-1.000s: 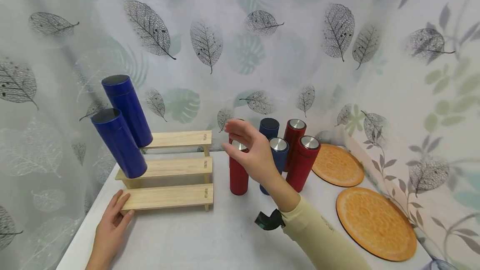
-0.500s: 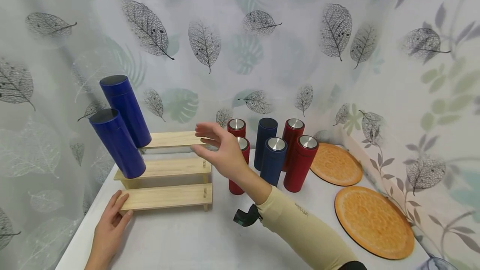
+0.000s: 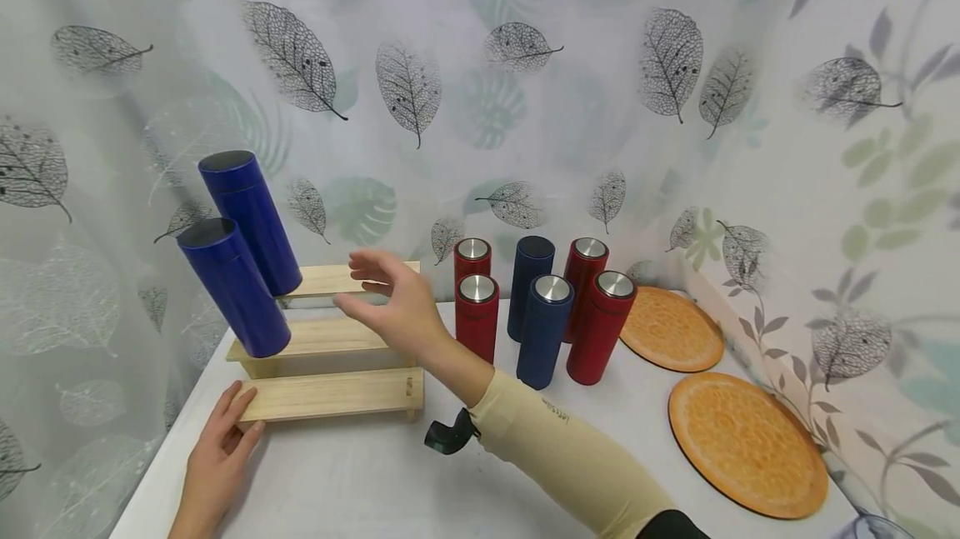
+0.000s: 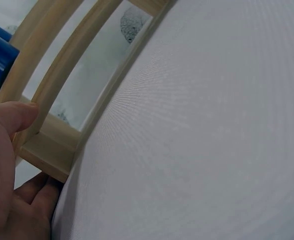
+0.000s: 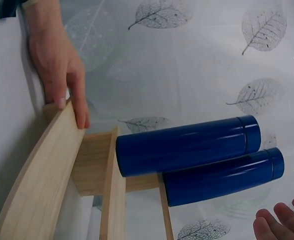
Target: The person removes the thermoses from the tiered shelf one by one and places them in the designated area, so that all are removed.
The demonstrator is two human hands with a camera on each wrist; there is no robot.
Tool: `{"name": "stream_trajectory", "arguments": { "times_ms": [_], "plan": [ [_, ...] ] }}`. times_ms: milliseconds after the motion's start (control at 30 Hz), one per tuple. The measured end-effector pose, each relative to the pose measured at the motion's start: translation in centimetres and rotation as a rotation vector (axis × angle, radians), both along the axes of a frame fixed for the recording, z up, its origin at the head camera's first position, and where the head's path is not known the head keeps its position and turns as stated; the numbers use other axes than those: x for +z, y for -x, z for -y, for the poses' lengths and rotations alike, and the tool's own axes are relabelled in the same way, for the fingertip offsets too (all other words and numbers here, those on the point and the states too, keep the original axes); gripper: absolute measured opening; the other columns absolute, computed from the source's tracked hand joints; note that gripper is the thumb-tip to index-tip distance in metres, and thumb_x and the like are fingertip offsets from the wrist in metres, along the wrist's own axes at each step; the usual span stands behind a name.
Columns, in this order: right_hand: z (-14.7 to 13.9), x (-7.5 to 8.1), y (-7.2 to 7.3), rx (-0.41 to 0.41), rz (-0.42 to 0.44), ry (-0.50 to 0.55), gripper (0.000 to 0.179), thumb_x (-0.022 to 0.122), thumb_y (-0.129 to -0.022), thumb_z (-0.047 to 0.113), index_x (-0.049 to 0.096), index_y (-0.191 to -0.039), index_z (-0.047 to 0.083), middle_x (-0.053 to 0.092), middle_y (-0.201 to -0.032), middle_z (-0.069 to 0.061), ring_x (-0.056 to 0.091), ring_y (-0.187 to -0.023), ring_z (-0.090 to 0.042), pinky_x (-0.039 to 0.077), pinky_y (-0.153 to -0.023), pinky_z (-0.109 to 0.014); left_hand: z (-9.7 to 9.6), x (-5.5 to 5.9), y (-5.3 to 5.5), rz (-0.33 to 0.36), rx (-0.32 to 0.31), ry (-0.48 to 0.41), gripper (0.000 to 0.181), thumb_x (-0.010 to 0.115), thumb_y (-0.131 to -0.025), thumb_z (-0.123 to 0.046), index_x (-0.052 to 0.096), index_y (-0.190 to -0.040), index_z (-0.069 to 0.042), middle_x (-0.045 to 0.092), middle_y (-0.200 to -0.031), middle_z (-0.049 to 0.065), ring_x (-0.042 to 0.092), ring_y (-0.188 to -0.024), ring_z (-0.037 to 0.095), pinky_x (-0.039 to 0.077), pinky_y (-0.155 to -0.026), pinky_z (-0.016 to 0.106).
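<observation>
A three-tier wooden stand (image 3: 330, 395) is at the left of the table. My left hand (image 3: 217, 456) grips the left end of its lowest step, with the thumb (image 4: 19, 115) on one side and fingers on the other in the left wrist view. Two glossy blue thermos flasks stand at the stand's left end: one (image 3: 236, 289) on the middle step, one (image 3: 255, 227) on the top step. My right hand (image 3: 401, 301) hovers over the right part of the stand. Its fingers are spread from the thumb and hold nothing; it is apart from the flasks.
Several thermos flasks stand right of the stand, including a red one (image 3: 477, 318), a dark blue one (image 3: 545, 331) and another red one (image 3: 602, 326). Two round orange-brown mats (image 3: 750, 443) lie at the table's right. A leaf-print curtain (image 3: 465, 106) hangs behind.
My right hand has moved left from in front of the red flasks to over the wooden stand, uncovering those flasks. The left hand has stayed on the lowest step.
</observation>
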State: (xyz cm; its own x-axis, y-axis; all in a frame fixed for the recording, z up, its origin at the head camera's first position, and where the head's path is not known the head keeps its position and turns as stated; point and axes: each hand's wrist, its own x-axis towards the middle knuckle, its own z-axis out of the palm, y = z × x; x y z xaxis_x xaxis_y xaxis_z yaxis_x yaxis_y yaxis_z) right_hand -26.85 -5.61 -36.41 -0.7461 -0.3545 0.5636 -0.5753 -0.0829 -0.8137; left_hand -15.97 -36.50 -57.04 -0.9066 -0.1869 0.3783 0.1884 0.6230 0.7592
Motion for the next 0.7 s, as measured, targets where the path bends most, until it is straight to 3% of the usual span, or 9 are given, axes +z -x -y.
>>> {"name": "stream_trajectory", "arguments": {
  "times_ms": [233,500,700],
  "plan": [
    [1.9,0.0,0.0,-0.008,0.03,-0.008,0.054,0.087,-0.093,0.014,0.066,-0.143,0.007,0.071,-0.13,0.006,0.067,-0.121,-0.01,0.056,-0.105,-0.029,0.1,0.3,0.0,0.029,0.003,0.008,0.056,0.067,-0.11,-0.017,0.05,-0.16,0.0,0.029,-0.174,0.023,0.024,-0.134,-0.023,0.03,-0.097,-0.004],
    [3.0,-0.3,0.4,-0.05,0.041,-0.061,0.053,0.087,-0.093,0.019,0.067,-0.142,0.008,0.071,-0.127,0.005,0.069,-0.12,-0.013,0.056,-0.103,-0.028,0.1,0.0,0.2,-0.023,-0.01,0.005,0.054,0.071,-0.107,-0.008,0.054,-0.157,0.002,0.032,-0.172,0.023,0.027,-0.135,-0.021,0.032,-0.097,-0.003],
    [4.1,-0.9,0.9,-0.056,0.055,-0.1,0.055,0.087,-0.094,0.022,0.067,-0.143,0.009,0.07,-0.129,0.005,0.068,-0.118,-0.005,0.055,-0.102,-0.024,0.2,-0.2,0.1,-0.022,-0.007,0.01,0.055,0.071,-0.106,-0.007,0.053,-0.157,0.003,0.033,-0.171,0.024,0.027,-0.135,-0.022,0.032,-0.098,-0.003]
  ]
}}
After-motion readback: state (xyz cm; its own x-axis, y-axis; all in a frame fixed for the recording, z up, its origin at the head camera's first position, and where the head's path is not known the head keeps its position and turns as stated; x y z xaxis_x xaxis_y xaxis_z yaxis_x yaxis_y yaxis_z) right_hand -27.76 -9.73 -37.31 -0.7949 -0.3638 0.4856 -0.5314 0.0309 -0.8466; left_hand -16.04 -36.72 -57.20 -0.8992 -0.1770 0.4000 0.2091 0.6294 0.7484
